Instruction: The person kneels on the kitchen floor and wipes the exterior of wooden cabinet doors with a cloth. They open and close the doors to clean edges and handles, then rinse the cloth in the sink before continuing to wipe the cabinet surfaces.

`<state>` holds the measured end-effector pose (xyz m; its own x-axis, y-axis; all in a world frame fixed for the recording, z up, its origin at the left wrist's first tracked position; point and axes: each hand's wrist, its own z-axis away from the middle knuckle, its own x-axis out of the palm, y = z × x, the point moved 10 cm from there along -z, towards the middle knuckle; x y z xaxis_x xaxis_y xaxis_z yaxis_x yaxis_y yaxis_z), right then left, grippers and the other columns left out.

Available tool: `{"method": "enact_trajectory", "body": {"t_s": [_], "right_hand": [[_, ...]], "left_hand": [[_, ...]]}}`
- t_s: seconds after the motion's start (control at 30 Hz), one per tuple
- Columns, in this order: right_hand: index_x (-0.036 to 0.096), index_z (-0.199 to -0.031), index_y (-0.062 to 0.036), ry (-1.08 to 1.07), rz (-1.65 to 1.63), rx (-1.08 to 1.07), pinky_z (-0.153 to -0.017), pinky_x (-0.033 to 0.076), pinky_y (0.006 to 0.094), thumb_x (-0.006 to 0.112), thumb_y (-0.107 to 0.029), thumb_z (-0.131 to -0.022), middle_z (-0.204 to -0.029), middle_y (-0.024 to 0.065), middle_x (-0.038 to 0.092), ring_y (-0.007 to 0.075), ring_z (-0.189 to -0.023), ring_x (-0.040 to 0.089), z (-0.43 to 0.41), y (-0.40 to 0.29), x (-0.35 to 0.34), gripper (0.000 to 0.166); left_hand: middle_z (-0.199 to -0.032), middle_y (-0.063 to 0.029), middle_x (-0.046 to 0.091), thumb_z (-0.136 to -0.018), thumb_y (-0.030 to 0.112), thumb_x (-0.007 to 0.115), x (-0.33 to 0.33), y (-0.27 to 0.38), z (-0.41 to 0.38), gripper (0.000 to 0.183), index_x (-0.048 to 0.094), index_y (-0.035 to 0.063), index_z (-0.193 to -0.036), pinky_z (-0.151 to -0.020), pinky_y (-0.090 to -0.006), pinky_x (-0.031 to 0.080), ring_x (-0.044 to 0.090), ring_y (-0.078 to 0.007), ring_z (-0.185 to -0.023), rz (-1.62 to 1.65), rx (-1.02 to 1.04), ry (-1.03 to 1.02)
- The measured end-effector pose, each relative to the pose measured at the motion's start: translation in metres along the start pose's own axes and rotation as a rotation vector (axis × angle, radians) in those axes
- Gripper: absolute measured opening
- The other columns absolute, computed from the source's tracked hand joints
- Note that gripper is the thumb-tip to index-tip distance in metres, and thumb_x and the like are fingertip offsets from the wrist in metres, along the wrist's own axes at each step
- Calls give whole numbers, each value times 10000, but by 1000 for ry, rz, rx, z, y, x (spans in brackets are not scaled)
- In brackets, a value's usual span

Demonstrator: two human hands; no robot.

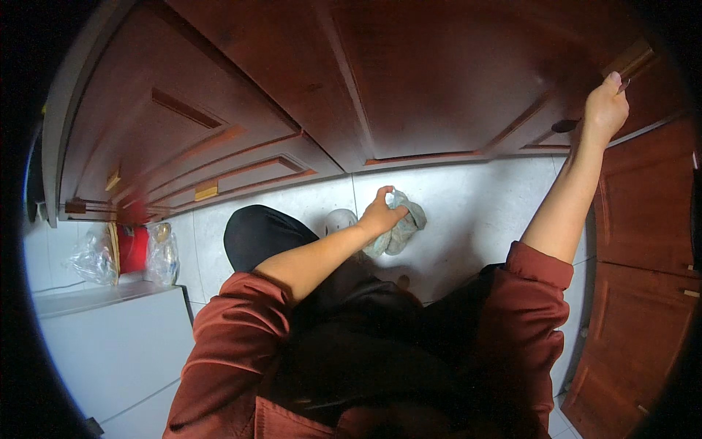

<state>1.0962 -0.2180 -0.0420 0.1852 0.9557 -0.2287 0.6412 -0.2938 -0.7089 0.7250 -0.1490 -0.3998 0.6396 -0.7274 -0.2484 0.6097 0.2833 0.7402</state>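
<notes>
My left hand holds a crumpled grey-green cloth between thumb and fingers, above the pale tiled floor. The cloth hangs down beside my shoe. My right hand reaches up to the far right, with its fingers around the edge by the brass-coloured handle of a dark red-brown wooden door panel. The fingers' far side is hidden, and what exactly they grip is hard to make out.
More wooden cabinet doors stand at the right. A white appliance or cabinet is at the lower left, with clear plastic bags and a red item by its top. Panels with brass-coloured handles run along the left.
</notes>
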Motion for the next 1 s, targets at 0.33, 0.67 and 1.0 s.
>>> {"method": "enact_trajectory", "body": {"t_s": [0.33,0.67,1.0], "right_hand": [[595,-856,26,-77,7,-147,-698,453,457,478,-270,-935,-803,239,601,404,-794,597,2,-3,1,329],[547,-856,7,-66,183,-240,-643,448,454,540,-221,-910,-827,188,581,384,-753,575,27,-2,-57,235],[483,-748,-17,-131,81,-183,-514,400,391,626,-113,-850,-687,131,496,299,-571,504,85,-22,-175,200]], "left_hand": [[-1239,-282,470,-815,364,629,21,41,34,718,275,145,-1400,-954,-385,409,494,-361,-1143,-170,225,-156],[-1195,-142,525,-771,94,621,-64,150,111,610,377,30,-1326,-961,-336,389,486,-226,-1132,214,637,135],[-994,-78,532,-742,99,669,-127,305,302,349,545,-3,-1052,-842,-300,420,520,-175,-929,-171,1482,653]]}}
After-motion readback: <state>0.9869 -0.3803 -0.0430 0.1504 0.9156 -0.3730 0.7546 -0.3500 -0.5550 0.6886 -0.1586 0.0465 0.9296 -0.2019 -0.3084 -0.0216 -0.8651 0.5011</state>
